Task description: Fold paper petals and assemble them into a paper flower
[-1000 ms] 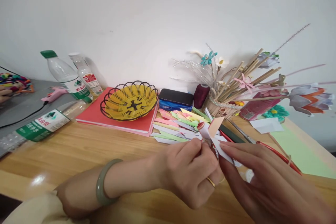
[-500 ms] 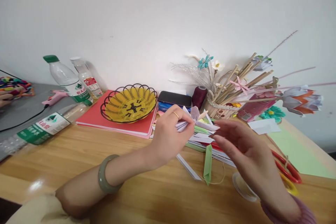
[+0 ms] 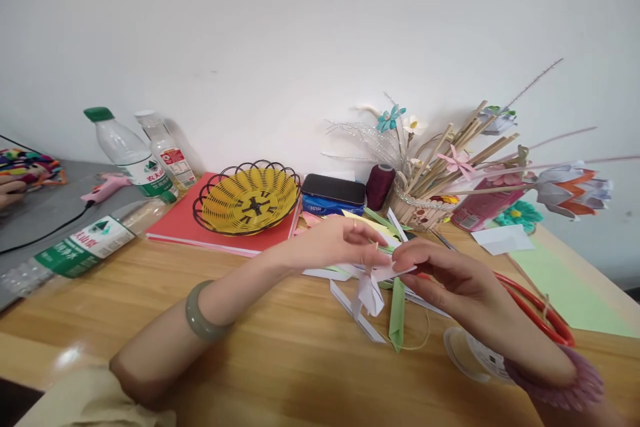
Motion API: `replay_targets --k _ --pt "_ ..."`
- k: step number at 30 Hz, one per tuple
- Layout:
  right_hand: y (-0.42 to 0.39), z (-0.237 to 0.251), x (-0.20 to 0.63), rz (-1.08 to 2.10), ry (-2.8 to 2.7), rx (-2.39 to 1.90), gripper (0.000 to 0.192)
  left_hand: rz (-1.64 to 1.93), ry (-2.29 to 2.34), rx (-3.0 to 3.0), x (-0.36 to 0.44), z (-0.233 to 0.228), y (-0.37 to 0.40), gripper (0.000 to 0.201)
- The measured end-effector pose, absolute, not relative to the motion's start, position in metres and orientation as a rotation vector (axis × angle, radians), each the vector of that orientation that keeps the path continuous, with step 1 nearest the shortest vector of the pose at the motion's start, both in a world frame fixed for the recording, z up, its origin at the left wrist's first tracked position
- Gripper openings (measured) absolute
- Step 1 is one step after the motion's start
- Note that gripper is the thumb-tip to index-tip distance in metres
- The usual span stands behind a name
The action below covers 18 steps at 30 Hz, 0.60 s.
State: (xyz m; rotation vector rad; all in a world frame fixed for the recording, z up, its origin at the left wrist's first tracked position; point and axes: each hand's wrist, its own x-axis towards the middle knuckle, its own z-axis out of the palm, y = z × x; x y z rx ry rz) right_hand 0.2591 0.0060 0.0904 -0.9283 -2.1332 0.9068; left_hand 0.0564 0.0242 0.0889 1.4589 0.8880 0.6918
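L hand [image 3: 334, 245] & R hand [image 3: 440, 277], both grips on white folded paper [image 3: 371, 288]; wooden table [image 3: 150, 293]

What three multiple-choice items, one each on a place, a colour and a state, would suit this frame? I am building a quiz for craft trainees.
1. Where does the yellow basket stand?
A. on the red folder
B. on the bare table
C. on the grey mat

2. What colour is the cap of the upright bottle furthest left?
A. white
B. green
C. blue

3. How is the folded white paper piece held?
A. lying loose on the table
B. pinned under the scissors
C. pinched between the left hand and right hand

Key: 1 A, its wire rim rests on the folder. 2 B, the cap shows green. 3 C, fingers of both hands meet above it.
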Motion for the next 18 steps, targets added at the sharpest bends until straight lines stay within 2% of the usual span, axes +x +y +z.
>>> replay_targets --k 3,6,11,18 --pt "0.007 0.085 0.259 0.882 -2.129 -0.917 0.011 0.554 0.883 1.606 0.06 0.089 0.017 0.032" --pt "0.007 0.077 0.26 0.823 -1.987 -0.992 0.018 0.66 0.988 1.626 0.064 0.089 0.012 0.024" --pt "-0.001 0.069 0.256 0.427 -1.892 -1.008 0.022 0.846 1.047 1.547 0.071 0.087 0.01 0.015" --pt "-0.008 0.068 0.25 -0.04 -1.966 -0.977 0.031 0.887 0.974 1.439 0.074 0.089 0.007 0.016"
